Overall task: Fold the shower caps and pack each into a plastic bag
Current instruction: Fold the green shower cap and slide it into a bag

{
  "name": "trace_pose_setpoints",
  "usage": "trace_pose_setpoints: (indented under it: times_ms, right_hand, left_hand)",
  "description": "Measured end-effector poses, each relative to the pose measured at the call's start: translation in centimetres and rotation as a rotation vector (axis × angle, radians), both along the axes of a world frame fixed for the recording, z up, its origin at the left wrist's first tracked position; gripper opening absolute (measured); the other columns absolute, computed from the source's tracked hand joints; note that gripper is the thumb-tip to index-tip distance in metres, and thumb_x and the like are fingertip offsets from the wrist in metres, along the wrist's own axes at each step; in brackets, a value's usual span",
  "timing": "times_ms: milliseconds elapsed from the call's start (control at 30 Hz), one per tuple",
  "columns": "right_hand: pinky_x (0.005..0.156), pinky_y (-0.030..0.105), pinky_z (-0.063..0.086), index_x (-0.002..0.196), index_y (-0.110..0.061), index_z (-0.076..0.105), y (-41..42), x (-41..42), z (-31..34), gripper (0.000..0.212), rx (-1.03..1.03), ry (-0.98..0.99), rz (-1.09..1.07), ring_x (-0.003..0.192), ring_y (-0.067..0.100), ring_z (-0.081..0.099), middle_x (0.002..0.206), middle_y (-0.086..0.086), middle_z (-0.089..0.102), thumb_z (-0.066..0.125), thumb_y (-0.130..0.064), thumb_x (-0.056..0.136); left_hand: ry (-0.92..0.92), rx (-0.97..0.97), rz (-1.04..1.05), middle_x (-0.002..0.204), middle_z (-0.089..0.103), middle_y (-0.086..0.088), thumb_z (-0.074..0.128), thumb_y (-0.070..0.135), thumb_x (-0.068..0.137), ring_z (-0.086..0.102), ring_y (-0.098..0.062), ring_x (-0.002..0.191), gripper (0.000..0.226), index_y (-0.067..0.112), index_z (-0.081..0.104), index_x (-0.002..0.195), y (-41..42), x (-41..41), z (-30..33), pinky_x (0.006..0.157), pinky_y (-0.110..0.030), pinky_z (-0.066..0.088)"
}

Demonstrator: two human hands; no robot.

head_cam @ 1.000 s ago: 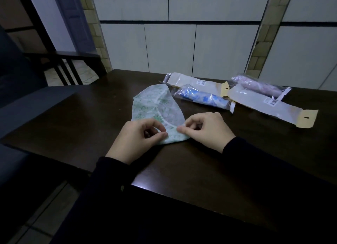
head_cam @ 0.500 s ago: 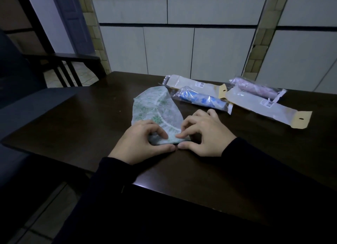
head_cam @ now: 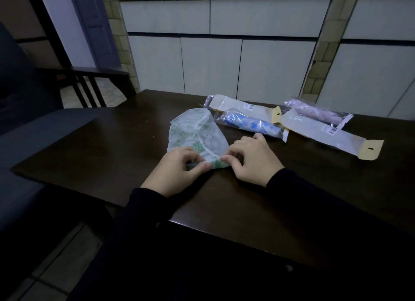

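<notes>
Both our hands work the near end of one green-patterned shower cap (head_cam: 195,134), which lies flat on the dark desk (head_cam: 112,148): our left hand (head_cam: 177,170) pinches that end between thumb and curled fingers, and our right hand (head_cam: 251,159) pinches the same end just beside it. We count four plastic bags behind the cap: one packed with a blue shower cap (head_cam: 249,124), one packed with a pinkish cap (head_cam: 314,112) by the far edge, and two flat bags with card headers (head_cam: 244,106) (head_cam: 332,135). Open desk lies to our left up to the corner, and along the near edge under our dark sleeves (head_cam: 314,195).
</notes>
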State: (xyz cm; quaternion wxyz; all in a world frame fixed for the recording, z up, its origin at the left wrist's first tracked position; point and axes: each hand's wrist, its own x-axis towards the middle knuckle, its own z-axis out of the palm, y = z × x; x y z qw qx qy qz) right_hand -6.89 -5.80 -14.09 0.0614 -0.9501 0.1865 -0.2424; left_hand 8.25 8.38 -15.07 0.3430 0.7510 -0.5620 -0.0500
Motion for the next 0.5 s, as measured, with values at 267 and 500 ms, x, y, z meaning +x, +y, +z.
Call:
trace_pose_setpoints:
  times_ms: [267, 500]
  right_hand:
    - [0.082, 0.028, 0.027, 0.082, -0.025, 0.067, -0.08, 0.39, -0.19, 0.027, 0.133, -0.001, -0.125, 0.069, 0.009, 0.045, 0.075, -0.006, 0.064, 0.054, -0.047, 0.091]
    - [0.086, 0.031, 0.028, 0.086, -0.033, 0.058, -0.08, 0.97, -0.18, 0.017, 0.143, 0.003, -0.182, 0.069, 0.002, 0.05, 0.067, -0.012, 0.057, 0.055, -0.049, 0.089]
  left_hand:
    - [0.148, -0.062, 0.061, 0.074, 0.066, 0.014, 0.069, 0.031, 0.086, 0.057, 0.01, 0.07, 0.008, 0.032, 0.072, 0.093, 0.38, -0.12, 0.34, 0.065, -0.004, 0.038]
    - [-0.002, -0.105, 0.099, 0.085, 0.056, 0.013, 0.069, 0.026, 0.085, 0.055, 0.002, 0.076, 0.003, 0.029, 0.068, 0.085, 0.22, -0.73, 0.19, 0.069, -0.006, 0.037]
